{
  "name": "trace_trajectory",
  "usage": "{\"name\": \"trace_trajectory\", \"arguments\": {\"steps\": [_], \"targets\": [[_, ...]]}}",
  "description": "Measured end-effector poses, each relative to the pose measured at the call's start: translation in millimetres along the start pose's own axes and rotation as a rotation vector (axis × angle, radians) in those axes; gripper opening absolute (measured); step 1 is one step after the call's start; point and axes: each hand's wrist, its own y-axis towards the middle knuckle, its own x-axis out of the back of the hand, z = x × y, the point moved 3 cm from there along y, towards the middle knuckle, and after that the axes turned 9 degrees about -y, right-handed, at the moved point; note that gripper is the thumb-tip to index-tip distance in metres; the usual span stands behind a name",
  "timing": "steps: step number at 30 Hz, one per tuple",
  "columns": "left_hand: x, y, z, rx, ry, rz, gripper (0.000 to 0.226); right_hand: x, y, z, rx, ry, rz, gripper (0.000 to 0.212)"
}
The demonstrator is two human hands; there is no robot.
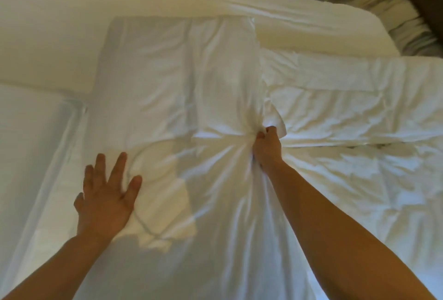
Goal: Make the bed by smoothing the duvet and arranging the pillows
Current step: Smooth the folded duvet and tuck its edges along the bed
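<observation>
White bedding fills the frame from edge to edge, seen from above by a head-worn camera. At the far left, a smooth stretch of mattress sheet is left uncovered beside the duvet's folded edge. Just right of it, the left hand is laid flat on the duvet, palm down, its fingers spread wide and gripping nothing; a patch of sunlight is cast across the cloth around it. Beyond that hand, a flat white pillow is lying lengthwise toward the head of the bed, partly shaded. Near the centre, the right hand is closed into a fist on a bunch of the white fabric where pillow and duvet meet, and creases are drawn outward from the grip in every direction; whether pillowcase, duvet or both are gathered in it cannot be told. To the right, a second, rumpled pillow is set crosswise, with wrinkled duvet spread below it. At the upper right, a grey curtain is seen past the bed's corner.
</observation>
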Motion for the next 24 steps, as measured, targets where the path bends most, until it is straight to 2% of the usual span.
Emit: {"name": "trace_trajectory", "arguments": {"steps": [3,4,5,8,12,13,15,18,21,22,24], "targets": [[0.4,2.2,-9.5,-0.014,-0.139,-0.088,0.082,32.9,-1.1,3.1,0.148,0.065,-0.287,0.013],[-0.5,2.4,-13.6,-0.028,-0.190,-0.105,0.084,42.1,1.9,-1.0,0.168,0.045,-0.330,0.013],[-2.5,1.8,-16.8,-0.044,-0.218,-0.125,0.084,45.3,6.9,-8.8,0.146,-0.007,-0.309,0.015],[-11.9,-3.3,-23.6,-0.087,-0.100,-0.156,0.081,36.5,20.5,-31.4,0.015,-0.218,-0.106,0.023],[-10.2,11.8,-12.7,0.004,-0.113,-0.168,0.083,33.8,24.9,-5.1,-0.011,-0.549,-0.156,0.033],[-6.6,21.6,-8.3,0.034,-0.129,-0.163,0.086,33.3,27.2,0.7,-0.028,-0.533,-0.147,0.034],[6.6,47.4,-4.6,0.104,-0.244,-0.161,0.098,27.9,37.7,4.8,-0.086,-0.327,-0.080,0.037],[24.1,79.9,1.7,0.320,-0.519,-0.112,0.112,10.9,52.6,6.4,-0.095,0.045,-0.028,0.067],[22.6,75.6,2.3,0.427,-0.688,-0.027,0.109,-5.2,58.8,-1.0,-0.021,0.126,-0.078,0.090],[20.1,68.3,3.9,0.452,-0.713,-0.006,0.107,-11.2,60.5,-6.3,-0.030,0.120,-0.066,0.089],[14.2,49.6,4.4,0.519,-0.749,0.047,0.097,-13.5,67.8,-5.9,-0.032,0.125,-0.014,0.072]]}}
